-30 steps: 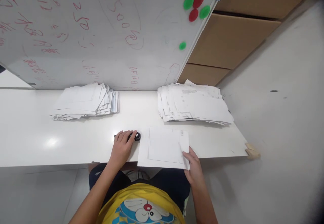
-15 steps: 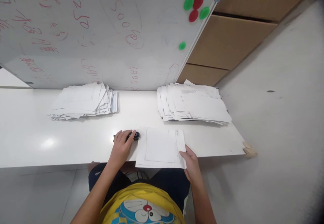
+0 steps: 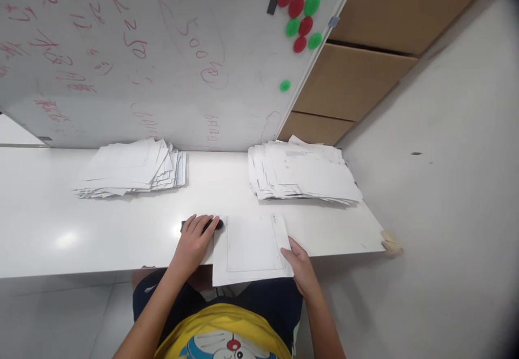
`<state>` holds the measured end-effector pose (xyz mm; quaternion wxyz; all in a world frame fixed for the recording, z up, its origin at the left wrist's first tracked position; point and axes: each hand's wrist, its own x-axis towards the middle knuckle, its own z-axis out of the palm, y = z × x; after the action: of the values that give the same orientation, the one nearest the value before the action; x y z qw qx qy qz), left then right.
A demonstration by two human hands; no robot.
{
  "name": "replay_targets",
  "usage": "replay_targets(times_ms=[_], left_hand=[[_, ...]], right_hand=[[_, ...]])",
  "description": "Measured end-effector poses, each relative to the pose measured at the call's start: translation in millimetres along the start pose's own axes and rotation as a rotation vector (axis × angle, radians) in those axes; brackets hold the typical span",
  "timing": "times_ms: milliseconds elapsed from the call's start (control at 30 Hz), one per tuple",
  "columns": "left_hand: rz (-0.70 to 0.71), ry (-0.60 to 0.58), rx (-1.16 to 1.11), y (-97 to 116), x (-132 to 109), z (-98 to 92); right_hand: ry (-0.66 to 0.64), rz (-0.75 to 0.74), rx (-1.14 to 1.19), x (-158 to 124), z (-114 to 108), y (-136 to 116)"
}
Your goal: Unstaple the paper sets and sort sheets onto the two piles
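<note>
My left hand (image 3: 193,243) is closed over a black stapler (image 3: 219,224) on the table, with the fingers across its top and most of its body hidden. The stapler's front end meets the left edge of several white paper sheets (image 3: 253,251). My right hand (image 3: 300,264) grips those sheets at their right edge, thumb on top and fingers underneath. A thin printed frame and a small block of print show on the top sheet. Its near edge hangs past the table's front edge, above my lap.
A messy paper stack (image 3: 125,164) lies at the back left of the white table (image 3: 219,186), another paper stack (image 3: 308,172) at the back right. Behind stands a whiteboard (image 3: 243,34) with red writing and round magnets. Cardboard boxes (image 3: 324,83) and a wall (image 3: 446,213) bound the right side.
The sheets have shifted slightly toward my body and left, with my right hand still gripping them. My left hand stays on the stapler. The whole view has tilted slightly.
</note>
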<state>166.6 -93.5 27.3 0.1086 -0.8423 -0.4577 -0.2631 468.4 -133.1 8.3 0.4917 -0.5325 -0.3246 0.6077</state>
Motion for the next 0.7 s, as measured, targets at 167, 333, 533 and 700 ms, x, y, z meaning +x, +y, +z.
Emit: replay_targets(times_ms=[167,333,533,700], left_hand=[[0.031,-0.026,0.0,2.6,3.8,-1.4],[0.01,0.014,-0.01,5.7,5.0,2.7],[0.03,0.022,0.017,8.6,3.9,6.5],[-0.006,0.168,0.0,10.0,-2.6,-4.6]], right_hand=[[0.02,-0.003,0.015,-1.0,3.6,-5.7],[0.036,-0.002,0.031,0.7,8.2,-14.3],[-0.027,0.021,-0.017,0.9,12.2,-19.5],[0.217,-0.069,-0.141,14.9,-31.0,-40.3]])
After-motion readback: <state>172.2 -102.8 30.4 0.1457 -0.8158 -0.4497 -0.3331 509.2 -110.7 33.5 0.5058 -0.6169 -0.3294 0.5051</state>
